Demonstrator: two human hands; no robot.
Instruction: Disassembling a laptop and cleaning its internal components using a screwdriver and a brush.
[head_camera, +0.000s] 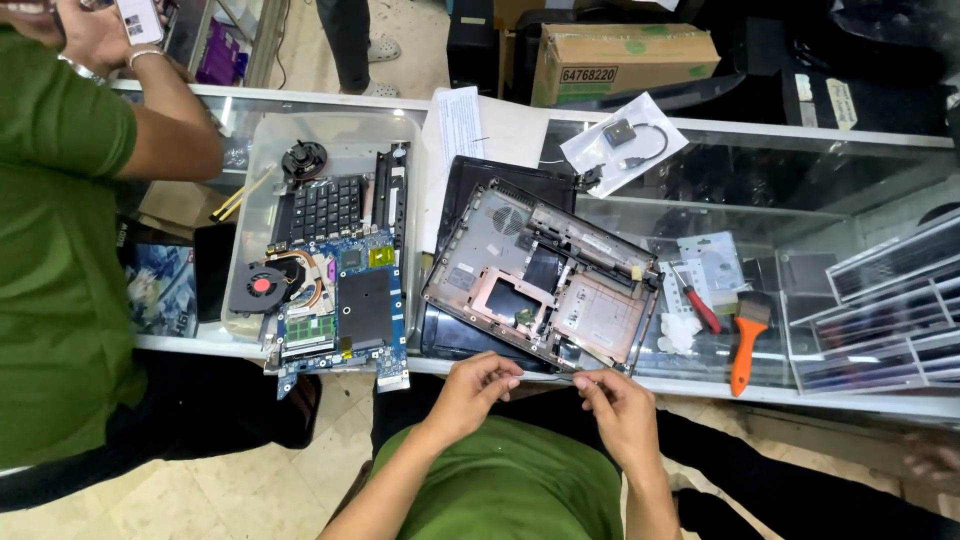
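Left hand: your left hand (478, 385) sits at the near edge of the tabletop (850, 395), fingers curled in and pinched together; whether something tiny is in them, you cannot tell from here.
Right hand: your right hand (617, 400) is just beside it, fingertips meeting at the near rim of the laptop shell (545, 275); it may be nipping a small part, but that is too small to make out.
Laptop shell: opened up, lying tilted on a dark lid, its near corner hanging close to the tabletop's edge.
Left of it: a clear tray (262, 150) carrying the circuit board (345, 310), a fan (262, 285) and a keyboard piece (327, 207).
Right of it: a red screwdriver (697, 303) and an orange-handled brush (745, 340).
Co-worker: a person's arm (165, 110) in a green sleeve, well apart.
Risk: anything small pinched here could drop off the edge to the floor; a nudge could also slide the shell or the overhanging board off.
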